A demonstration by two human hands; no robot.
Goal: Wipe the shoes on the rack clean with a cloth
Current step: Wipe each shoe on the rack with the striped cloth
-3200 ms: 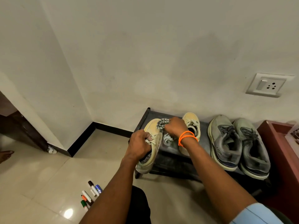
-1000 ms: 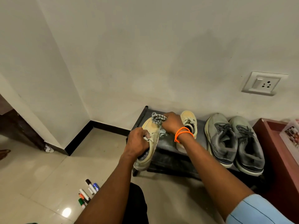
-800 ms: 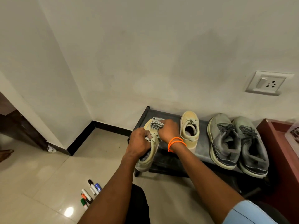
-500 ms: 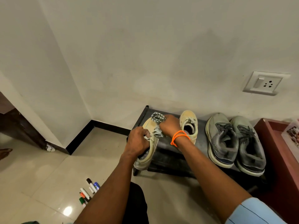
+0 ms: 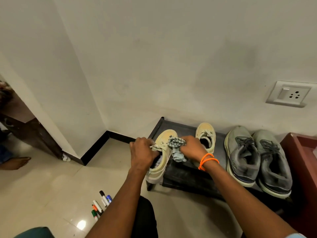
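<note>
Just below the middle of the frame, the left hand (image 5: 142,152) grips a cream shoe (image 5: 163,152) at its opening, fingers curled over the laces and tongue, holding it tilted with the toe pointing up the frame and the heel hanging past the front left corner of the black shoe rack (image 5: 181,174). Right of it, the right hand (image 5: 192,147) has its fingers closed round a bunched checked cloth (image 5: 175,148), which touches the upper side of the held shoe near the laces; a loose end of the cloth hangs below the hand. An orange band (image 5: 207,160) circles the right wrist. The second cream shoe (image 5: 205,134) stands on the rack just behind the right hand, and a pair of grey shoes (image 5: 257,158) sits side by side further right on the same shelf. Several markers (image 5: 101,206) lie on the tiled floor at lower left, and a wall socket (image 5: 288,93) is at upper right.
</note>
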